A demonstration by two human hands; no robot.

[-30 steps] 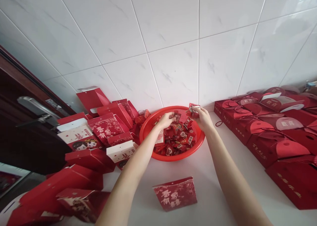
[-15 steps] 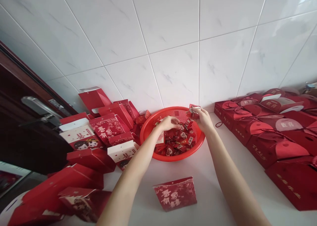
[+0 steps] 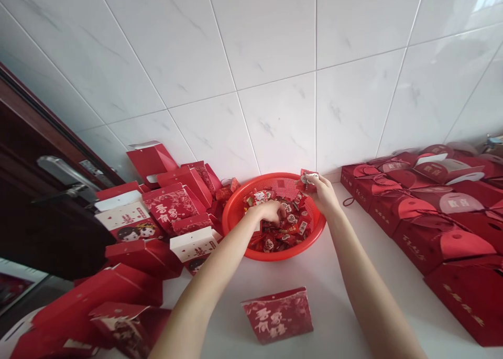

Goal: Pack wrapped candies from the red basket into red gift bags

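Observation:
A red plastic basket [image 3: 285, 253] stands on the white surface against the tiled wall, with many small wrapped candies [image 3: 291, 219] inside. My left hand [image 3: 272, 212] is down among the candies, fingers curled; what they grip, if anything, is hidden. Above the basket's right rim, my right hand [image 3: 320, 190] is closed on red wrapped candies [image 3: 307, 178], partly covered by the fingers. In front of the basket a red box with white characters [image 3: 278, 317] stands by itself between my forearms.
Several red and white gift boxes [image 3: 173, 207] crowd the left side, some with open tops. Rows of red boxes with ribbons [image 3: 416, 212] fill the right side. At far left is a dark door with a metal handle [image 3: 63, 170].
My left hand has gone lower into the candies and its fingers have curled in. The right hand has stayed over the basket's right rim with its candies. The view has tilted very slightly.

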